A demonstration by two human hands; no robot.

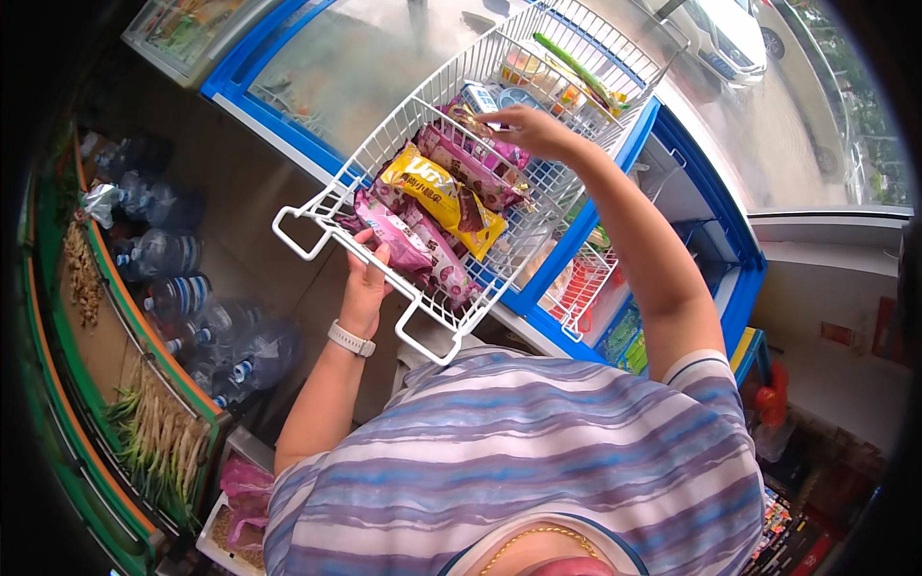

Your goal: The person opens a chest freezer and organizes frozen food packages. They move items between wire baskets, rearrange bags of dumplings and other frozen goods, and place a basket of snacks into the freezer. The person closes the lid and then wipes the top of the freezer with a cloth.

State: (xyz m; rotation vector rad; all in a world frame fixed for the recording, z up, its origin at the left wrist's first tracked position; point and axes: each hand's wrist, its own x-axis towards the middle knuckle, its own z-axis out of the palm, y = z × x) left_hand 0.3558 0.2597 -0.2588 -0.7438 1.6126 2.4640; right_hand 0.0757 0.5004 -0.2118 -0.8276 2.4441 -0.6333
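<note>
A white wire basket [425,101] rests tilted across the blue-framed chest freezer [274,147]. My left hand [365,284] grips the basket's near edge from below, fingers around the wires. Inside lie pink ice cream wrappers [403,241] and a yellow packet [443,201] on top of them. Over the basket's middle, my right hand [529,129] has its fingers at a gold-and-purple wrapper [464,119]; whether it holds it I cannot tell. Tubs [522,65], a blue-and-white pack [481,97] and a long green packet [576,65] lie in the far part.
Right of the basket, the open freezer shows another wire basket [591,266] and green packets [627,345]. Large plastic water bottles [176,295] stand on the floor at left, beside a green-edged shelf with spring onions [162,439] and ginger [83,277]. A window [814,144] is at upper right.
</note>
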